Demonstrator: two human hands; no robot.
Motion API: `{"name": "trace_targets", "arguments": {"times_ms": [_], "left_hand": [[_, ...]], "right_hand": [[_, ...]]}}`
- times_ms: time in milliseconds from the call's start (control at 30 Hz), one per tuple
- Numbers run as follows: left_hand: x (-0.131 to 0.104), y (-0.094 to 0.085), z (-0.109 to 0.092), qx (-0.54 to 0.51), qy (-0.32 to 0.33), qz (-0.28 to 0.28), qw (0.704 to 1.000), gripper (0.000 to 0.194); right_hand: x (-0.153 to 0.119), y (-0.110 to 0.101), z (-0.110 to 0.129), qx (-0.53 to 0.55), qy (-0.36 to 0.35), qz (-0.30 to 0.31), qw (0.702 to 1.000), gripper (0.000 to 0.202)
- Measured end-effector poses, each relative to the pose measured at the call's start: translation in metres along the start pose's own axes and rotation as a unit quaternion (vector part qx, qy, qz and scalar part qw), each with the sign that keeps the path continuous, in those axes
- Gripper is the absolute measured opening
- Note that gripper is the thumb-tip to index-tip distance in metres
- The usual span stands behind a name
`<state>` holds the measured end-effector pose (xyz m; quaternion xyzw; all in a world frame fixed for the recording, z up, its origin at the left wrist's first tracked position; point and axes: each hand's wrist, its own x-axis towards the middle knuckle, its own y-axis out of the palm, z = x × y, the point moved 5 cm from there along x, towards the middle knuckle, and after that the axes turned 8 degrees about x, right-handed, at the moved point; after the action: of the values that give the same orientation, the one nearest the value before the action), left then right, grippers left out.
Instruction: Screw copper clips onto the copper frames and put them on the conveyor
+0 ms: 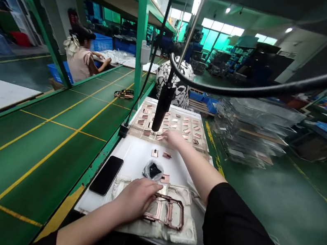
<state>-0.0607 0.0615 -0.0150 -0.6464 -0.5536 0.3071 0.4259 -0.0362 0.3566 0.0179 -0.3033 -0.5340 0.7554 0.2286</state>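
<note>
No text, labels, brands, numbers or signs legible anywhere in head view.

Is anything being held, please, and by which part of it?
The left hand partly covers the left end of the copper frame; the right hand is at a small copper piece. Whether either is held cannot be told.

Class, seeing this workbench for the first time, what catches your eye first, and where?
Probably the black tool hanging over the middle of the workbench. At the far end, small copper-coloured pieces lie in rows, the right hand at their near edge. Closest to the viewer, the left hand is at a larger copper-coloured frame.
</note>
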Motion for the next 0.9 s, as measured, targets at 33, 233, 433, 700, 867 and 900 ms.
{"name": "trace_targets", "arguments": {"times_ms": [33, 233, 433, 700, 867, 900], "left_hand": [[-0.005, -0.003, -0.001, -0.002, 0.001, -0.021, 1.000, 0.048], [-0.033, -0.019, -0.004, -0.011, 0.022, -0.141, 0.990, 0.037], [-0.038, -0.040, 0.001, -0.109, -0.050, -0.233, 0.965, 0.026], [-0.012, -0.036, -0.034, -0.213, -0.063, -0.042, 0.974, 0.024], [-0.013, -0.019, -0.074, -0.223, 0.086, 0.043, 0.970, 0.033], [-0.016, -0.017, -0.078, -0.234, 0.092, 0.042, 0.967, 0.034]], "right_hand": [[0.006, 0.006, 0.006, 0.001, -0.014, 0.010, 1.000, 0.036], [0.015, 0.012, 0.018, 0.063, 0.002, 0.000, 0.998, 0.035], [-0.055, -0.007, 0.020, 0.242, 0.007, -0.078, 0.967, 0.040], [-0.270, 0.032, 0.036, 0.490, -0.042, -0.052, 0.869, 0.029], [-0.327, 0.077, 0.029, 0.715, 0.055, -0.046, 0.696, 0.041], [-0.333, 0.085, 0.032, 0.749, 0.059, -0.044, 0.658, 0.043]]}}
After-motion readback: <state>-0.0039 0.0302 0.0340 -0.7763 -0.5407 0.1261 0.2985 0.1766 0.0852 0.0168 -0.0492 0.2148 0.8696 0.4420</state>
